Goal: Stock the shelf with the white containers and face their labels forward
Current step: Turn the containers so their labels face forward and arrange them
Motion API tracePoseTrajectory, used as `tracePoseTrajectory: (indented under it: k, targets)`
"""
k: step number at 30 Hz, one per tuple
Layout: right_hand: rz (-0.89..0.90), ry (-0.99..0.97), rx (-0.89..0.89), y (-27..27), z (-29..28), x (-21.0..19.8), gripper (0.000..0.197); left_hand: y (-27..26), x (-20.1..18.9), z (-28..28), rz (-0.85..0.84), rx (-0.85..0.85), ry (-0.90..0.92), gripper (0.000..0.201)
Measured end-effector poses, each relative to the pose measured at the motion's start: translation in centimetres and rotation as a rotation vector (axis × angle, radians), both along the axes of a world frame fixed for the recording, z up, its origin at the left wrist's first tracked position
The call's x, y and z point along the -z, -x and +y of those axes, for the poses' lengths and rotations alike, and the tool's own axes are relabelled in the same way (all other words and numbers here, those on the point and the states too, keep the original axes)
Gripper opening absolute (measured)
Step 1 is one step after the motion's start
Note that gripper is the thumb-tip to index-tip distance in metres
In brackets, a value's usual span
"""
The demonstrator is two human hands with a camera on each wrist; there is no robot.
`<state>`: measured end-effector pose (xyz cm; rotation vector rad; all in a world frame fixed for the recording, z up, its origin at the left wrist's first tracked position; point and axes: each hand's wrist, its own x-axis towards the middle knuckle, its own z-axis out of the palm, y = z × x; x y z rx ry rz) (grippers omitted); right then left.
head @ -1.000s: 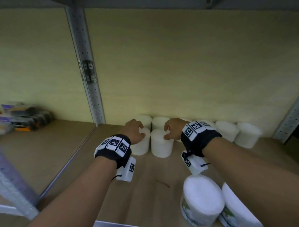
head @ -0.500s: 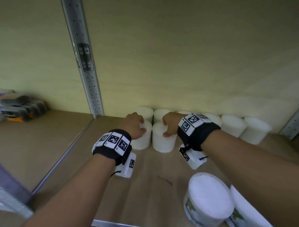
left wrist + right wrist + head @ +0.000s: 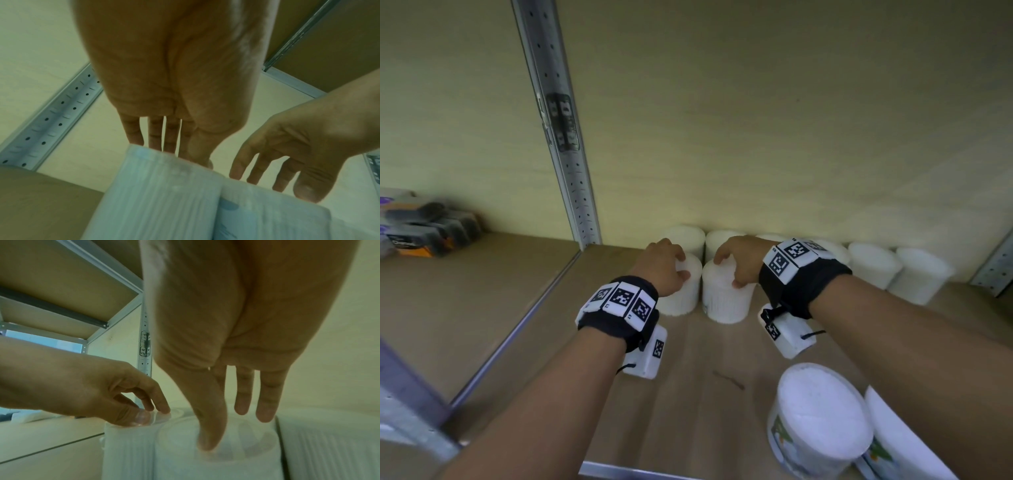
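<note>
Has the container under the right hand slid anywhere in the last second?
No: the right front container stays just in front of the same back-row container.

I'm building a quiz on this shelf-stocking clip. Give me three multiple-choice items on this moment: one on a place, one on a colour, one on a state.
1. Where do the dark packaged goods lie?
A. in the bay left of the metal upright
B. on top of the containers
C. at the shelf's front right

2. What colour are the wristbands, apart from their markers?
A. red
B. black
C. yellow

3. What is each hand doing?
A. both hang free of everything
B. each grips the top of a white container
C. both press flat on the back wall

Answers:
1 A, they sit beyond the metal upright, on the far left.
2 B, the wristbands are black cloth.
3 B, the left hand and the right hand each curl over one front white container, standing upright.
</note>
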<state>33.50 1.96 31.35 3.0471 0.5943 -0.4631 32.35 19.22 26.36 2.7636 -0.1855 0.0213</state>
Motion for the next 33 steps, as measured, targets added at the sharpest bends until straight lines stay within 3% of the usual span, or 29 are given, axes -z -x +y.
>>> tracePoseTrajectory:
  k: [9,14,20,25,33]
  targets:
    - [-0.042,0.114,0.016,-0.2,1.0,1.0,0.052,0.1,0.1,0.0,-0.02,0.007,-0.005,0.041]
    - [-0.017,0.171,0.04,-0.1,1.3,0.9,0.059,-0.1,0.2,0.0,-0.015,0.006,-0.005,0.041]
    - [0.035,0.024,-0.002,0.1,0.4,0.5,0.068,0.0,0.2,0.0,-0.02,0.008,-0.016,0.041]
    - [-0.123,0.06,0.021,0.5,0.4,0.8,0.049,0.0,0.4,0.0,-0.028,0.008,-0.019,0.04]
    - [-0.084,0.107,0.077,0.2,0.7,1.1,0.057,0.2,0.5,0.0,-0.033,0.01,-0.006,0.039]
